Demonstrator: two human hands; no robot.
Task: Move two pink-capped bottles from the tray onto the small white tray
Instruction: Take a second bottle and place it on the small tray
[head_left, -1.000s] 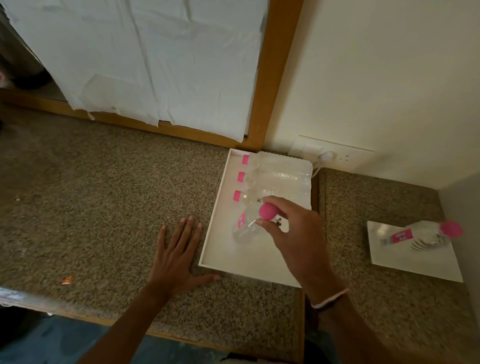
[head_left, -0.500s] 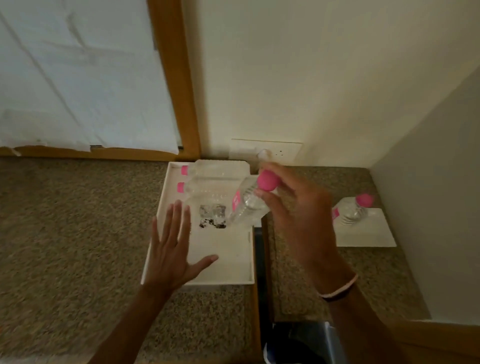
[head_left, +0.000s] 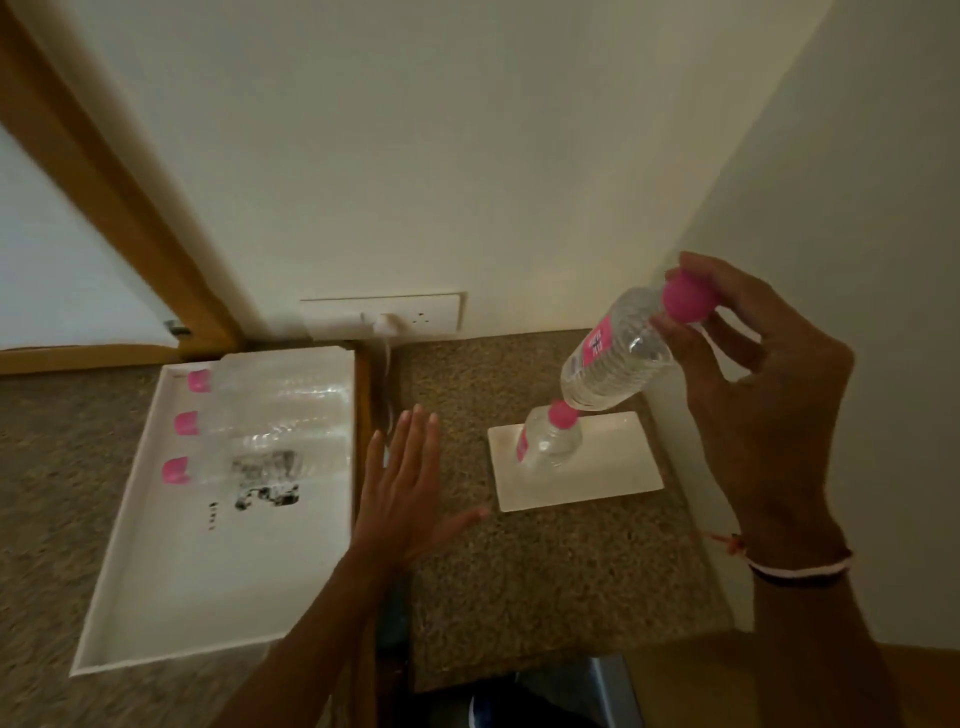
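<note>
My right hand (head_left: 748, 395) grips a clear pink-capped bottle (head_left: 613, 358) by its cap, tilted in the air above the small white tray (head_left: 602, 473). A second pink-capped bottle (head_left: 548, 441) rests on that small tray, right under the held one. The large white tray (head_left: 208, 587) at left holds three more pink-capped bottles (head_left: 270, 415) lying side by side. My left hand (head_left: 405, 493) hovers flat and open, fingers spread, between the two trays near the large tray's right edge.
Speckled brown countertop (head_left: 550, 571) carries both trays, with a dark gap between its two sections. A wall socket plate (head_left: 384, 317) with a plug sits behind the large tray. A side wall stands close to the small tray's right. A wooden frame runs up at left.
My right hand carried the bottle from the large tray rightward and up to above the small tray. The view swung right. My left hand lifted off the counter and shifted right.
</note>
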